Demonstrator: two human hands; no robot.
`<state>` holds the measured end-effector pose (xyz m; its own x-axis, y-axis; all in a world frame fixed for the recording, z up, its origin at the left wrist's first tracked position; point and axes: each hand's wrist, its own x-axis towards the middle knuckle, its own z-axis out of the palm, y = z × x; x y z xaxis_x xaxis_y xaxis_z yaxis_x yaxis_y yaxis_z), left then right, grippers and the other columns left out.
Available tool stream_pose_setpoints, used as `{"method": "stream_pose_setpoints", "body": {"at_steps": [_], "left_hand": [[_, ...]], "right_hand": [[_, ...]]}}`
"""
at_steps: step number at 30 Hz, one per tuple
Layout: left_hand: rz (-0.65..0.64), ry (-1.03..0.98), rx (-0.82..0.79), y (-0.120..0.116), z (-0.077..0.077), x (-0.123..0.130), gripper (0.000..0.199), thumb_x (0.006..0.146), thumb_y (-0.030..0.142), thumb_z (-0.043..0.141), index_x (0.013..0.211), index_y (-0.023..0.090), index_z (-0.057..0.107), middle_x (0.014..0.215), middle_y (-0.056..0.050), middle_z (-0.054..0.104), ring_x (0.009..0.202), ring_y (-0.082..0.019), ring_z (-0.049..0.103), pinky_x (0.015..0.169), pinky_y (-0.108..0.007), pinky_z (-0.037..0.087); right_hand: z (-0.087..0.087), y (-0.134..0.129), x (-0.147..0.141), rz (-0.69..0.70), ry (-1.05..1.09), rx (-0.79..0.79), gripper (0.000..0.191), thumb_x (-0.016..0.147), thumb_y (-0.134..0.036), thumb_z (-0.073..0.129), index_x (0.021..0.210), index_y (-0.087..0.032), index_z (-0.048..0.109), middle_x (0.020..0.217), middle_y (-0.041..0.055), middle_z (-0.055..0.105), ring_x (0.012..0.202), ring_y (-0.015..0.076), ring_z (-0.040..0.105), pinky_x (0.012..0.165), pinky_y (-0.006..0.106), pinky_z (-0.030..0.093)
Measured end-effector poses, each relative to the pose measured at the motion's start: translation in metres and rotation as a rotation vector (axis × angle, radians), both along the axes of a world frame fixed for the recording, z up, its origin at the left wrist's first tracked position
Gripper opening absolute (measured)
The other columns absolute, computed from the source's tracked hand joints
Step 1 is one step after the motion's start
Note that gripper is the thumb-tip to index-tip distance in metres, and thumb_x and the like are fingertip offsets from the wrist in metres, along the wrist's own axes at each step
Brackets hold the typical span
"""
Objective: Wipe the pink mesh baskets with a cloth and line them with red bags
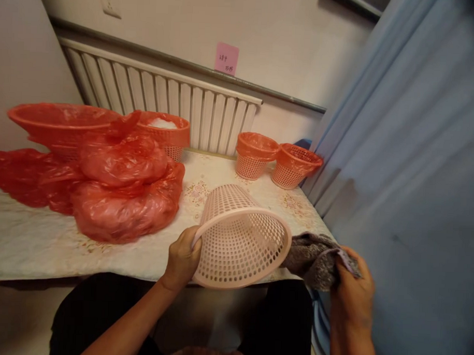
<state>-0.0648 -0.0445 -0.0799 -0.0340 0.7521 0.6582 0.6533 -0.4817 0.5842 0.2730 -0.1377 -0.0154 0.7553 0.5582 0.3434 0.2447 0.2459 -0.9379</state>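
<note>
A pale pink perforated wastebasket lies tilted in front of me, its open mouth facing me and to the right. My left hand grips its rim on the left side. In my right hand is a grey-brown cloth, bunched up, with its left end close to the basket's right rim. Whether the cloth touches the rim I cannot tell. The inside of the basket shows only its holed wall.
Red plastic bags are heaped on the table at left, before two red-lined baskets, one wide. Two smaller lined baskets stand at the back right. A radiator runs behind; a blue curtain hangs at right.
</note>
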Motion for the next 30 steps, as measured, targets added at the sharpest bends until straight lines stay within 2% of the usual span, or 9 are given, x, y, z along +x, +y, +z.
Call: {"method": "stream_pose_setpoints", "body": {"at_steps": [4, 7, 10, 12, 15, 19, 22, 25, 30], "left_hand": [[0.061, -0.041, -0.029, -0.002, 0.003, 0.005, 0.020, 0.085, 0.017, 0.045, 0.099, 0.021, 0.059, 0.086, -0.002, 0.070, 0.078, -0.018, 0.068, 0.073, -0.029, 0.054], [0.061, -0.039, -0.045, -0.005, 0.001, 0.009, 0.021, 0.084, 0.017, 0.045, 0.100, 0.021, 0.059, 0.087, -0.002, 0.070, 0.078, -0.018, 0.068, 0.073, -0.029, 0.054], [0.042, -0.023, -0.045, -0.008, -0.004, 0.012, 0.023, 0.084, 0.016, 0.045, 0.102, 0.021, 0.059, 0.089, -0.002, 0.070, 0.079, -0.018, 0.068, 0.074, -0.029, 0.053], [0.030, -0.013, -0.041, -0.011, -0.007, 0.013, 0.023, 0.084, 0.015, 0.045, 0.102, 0.021, 0.058, 0.089, -0.002, 0.070, 0.080, -0.019, 0.068, 0.075, -0.029, 0.053], [0.034, -0.006, -0.037, -0.013, -0.010, 0.014, 0.021, 0.086, 0.016, 0.045, 0.102, 0.021, 0.057, 0.088, -0.002, 0.070, 0.078, -0.018, 0.068, 0.074, -0.029, 0.053], [0.049, 0.002, -0.058, -0.015, -0.010, 0.014, 0.020, 0.085, 0.017, 0.046, 0.102, 0.022, 0.056, 0.089, -0.002, 0.070, 0.078, -0.019, 0.068, 0.074, -0.030, 0.053], [0.021, 0.008, -0.081, -0.016, -0.013, 0.014, 0.020, 0.084, 0.018, 0.047, 0.101, 0.022, 0.057, 0.090, -0.003, 0.071, 0.079, -0.019, 0.069, 0.074, -0.030, 0.054], [-0.032, 0.025, -0.080, -0.017, -0.017, 0.014, 0.021, 0.084, 0.019, 0.047, 0.102, 0.022, 0.057, 0.092, -0.004, 0.071, 0.083, -0.020, 0.069, 0.076, -0.030, 0.055], [-0.087, 0.054, -0.091, -0.021, -0.022, 0.013, 0.024, 0.084, 0.017, 0.045, 0.105, 0.021, 0.056, 0.095, -0.005, 0.070, 0.087, -0.020, 0.069, 0.078, -0.031, 0.056]], "right_hand": [[0.036, -0.012, -0.027, 0.040, 0.129, 0.251, 0.025, 0.070, -0.025, 0.074, 0.093, -0.020, 0.066, 0.085, -0.0005, 0.063, 0.072, 0.0131, 0.058, 0.070, 0.027, 0.047], [0.053, -0.011, -0.041, 0.080, 0.164, 0.291, 0.023, 0.072, -0.023, 0.072, 0.094, -0.021, 0.066, 0.084, -0.0007, 0.062, 0.070, 0.0127, 0.058, 0.068, 0.027, 0.047], [0.057, 0.000, -0.056, 0.122, 0.188, 0.227, 0.026, 0.073, -0.029, 0.072, 0.097, -0.021, 0.065, 0.086, 0.0007, 0.063, 0.070, 0.0135, 0.059, 0.067, 0.027, 0.048], [0.051, 0.010, -0.067, 0.112, 0.190, 0.197, 0.030, 0.076, -0.034, 0.070, 0.101, -0.020, 0.064, 0.089, 0.0016, 0.063, 0.074, 0.0141, 0.061, 0.071, 0.028, 0.050], [0.026, 0.025, -0.082, 0.042, 0.070, 0.185, 0.032, 0.078, -0.036, 0.067, 0.104, -0.019, 0.062, 0.096, 0.0025, 0.064, 0.083, 0.0161, 0.062, 0.080, 0.031, 0.050], [-0.029, 0.046, -0.092, 0.030, -0.262, 0.120, 0.026, 0.079, -0.027, 0.062, 0.104, -0.019, 0.063, 0.104, 0.0058, 0.066, 0.101, 0.0211, 0.061, 0.094, 0.037, 0.046], [-0.074, 0.066, -0.097, 0.243, -0.454, -0.027, 0.033, 0.081, -0.019, 0.050, 0.112, -0.019, 0.061, 0.109, 0.0086, 0.067, 0.103, 0.0226, 0.062, 0.092, 0.039, 0.048], [-0.111, 0.087, -0.105, 0.503, -0.689, -0.169, 0.050, 0.077, -0.017, 0.054, 0.127, -0.018, 0.054, 0.127, 0.0128, 0.059, 0.120, 0.0267, 0.054, 0.103, 0.046, 0.042], [-0.150, 0.108, -0.126, 0.690, -0.975, -0.387, 0.057, 0.073, -0.026, 0.070, 0.128, -0.022, 0.055, 0.137, 0.0131, 0.051, 0.131, 0.0326, 0.039, 0.108, 0.054, 0.032]]}}
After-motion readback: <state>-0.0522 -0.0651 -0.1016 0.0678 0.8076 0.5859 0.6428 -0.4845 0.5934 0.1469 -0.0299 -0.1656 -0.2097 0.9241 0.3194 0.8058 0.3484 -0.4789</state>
